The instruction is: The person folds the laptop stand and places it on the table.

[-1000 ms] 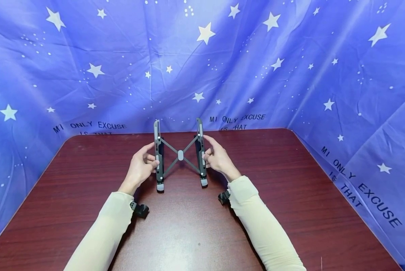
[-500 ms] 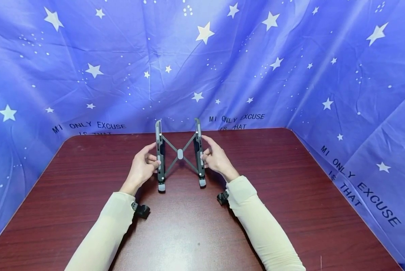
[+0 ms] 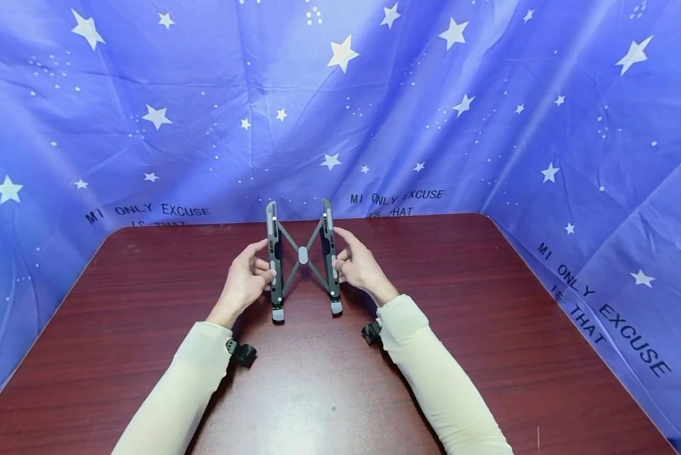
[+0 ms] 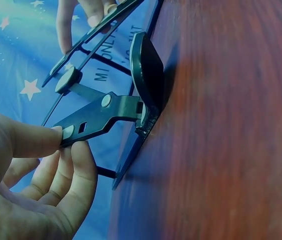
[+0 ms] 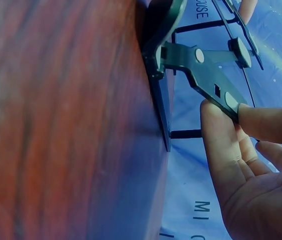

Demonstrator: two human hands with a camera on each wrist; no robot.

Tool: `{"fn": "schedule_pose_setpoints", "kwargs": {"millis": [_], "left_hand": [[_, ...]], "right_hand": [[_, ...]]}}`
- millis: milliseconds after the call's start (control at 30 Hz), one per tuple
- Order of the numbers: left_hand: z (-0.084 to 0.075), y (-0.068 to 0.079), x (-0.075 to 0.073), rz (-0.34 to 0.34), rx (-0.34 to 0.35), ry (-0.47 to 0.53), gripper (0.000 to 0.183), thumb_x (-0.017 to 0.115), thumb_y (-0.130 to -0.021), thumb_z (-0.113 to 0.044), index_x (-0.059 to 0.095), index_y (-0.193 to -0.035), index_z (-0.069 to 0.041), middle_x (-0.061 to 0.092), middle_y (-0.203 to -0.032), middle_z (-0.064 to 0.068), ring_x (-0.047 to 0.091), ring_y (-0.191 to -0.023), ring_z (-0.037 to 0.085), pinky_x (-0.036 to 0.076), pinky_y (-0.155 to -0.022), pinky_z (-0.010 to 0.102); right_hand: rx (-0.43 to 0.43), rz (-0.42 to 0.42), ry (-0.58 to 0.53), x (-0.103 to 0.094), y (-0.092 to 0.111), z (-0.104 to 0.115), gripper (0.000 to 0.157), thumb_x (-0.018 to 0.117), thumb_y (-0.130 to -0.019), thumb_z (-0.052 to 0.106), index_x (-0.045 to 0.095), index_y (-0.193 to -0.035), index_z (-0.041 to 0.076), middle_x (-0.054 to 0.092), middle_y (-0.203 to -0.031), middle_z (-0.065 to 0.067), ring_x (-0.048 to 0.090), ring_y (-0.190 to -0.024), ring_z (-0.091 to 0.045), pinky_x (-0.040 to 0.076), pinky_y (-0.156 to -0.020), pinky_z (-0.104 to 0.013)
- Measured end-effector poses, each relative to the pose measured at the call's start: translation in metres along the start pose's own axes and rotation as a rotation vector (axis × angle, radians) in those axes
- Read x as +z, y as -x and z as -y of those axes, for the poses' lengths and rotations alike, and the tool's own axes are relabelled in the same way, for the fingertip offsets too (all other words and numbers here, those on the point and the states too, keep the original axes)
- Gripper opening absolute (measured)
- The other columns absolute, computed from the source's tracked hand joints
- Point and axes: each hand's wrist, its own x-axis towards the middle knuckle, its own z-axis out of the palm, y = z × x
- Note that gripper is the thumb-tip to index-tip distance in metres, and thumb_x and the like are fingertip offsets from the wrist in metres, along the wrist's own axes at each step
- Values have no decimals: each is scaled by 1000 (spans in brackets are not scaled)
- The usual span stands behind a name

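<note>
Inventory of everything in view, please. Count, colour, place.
folding stand: 1, dark grey with light grey pads, on the table's far half, between the hands
table: 1, reddish brown, under the stand
backdrop cloth: at least 1, blue with white stars and black lettering, behind and beside the table
wrist devices: 2, black, one per wrist
sleeves: 2, cream, one per arm
left hand: 1, bare, pinching the stand's left side
right hand: 1, bare, pinching its right side

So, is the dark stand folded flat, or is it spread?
The stand is spread: two rails stand apart, joined by crossed bars in an X.
</note>
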Motion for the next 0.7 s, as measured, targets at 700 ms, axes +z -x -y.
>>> {"fn": "schedule_pose_setpoints", "kwargs": {"millis": [700], "left_hand": [[-6, -1, 15, 9, -32, 10, 67, 63, -78, 6, 40, -135, -21, 56, -85, 19, 60, -64, 23, 52, -53, 32]], "right_hand": [[2, 6, 2, 4, 1, 2, 74, 49, -78, -11, 32, -137, 31, 58, -74, -10, 59, -62, -29, 53, -54, -38]]}}
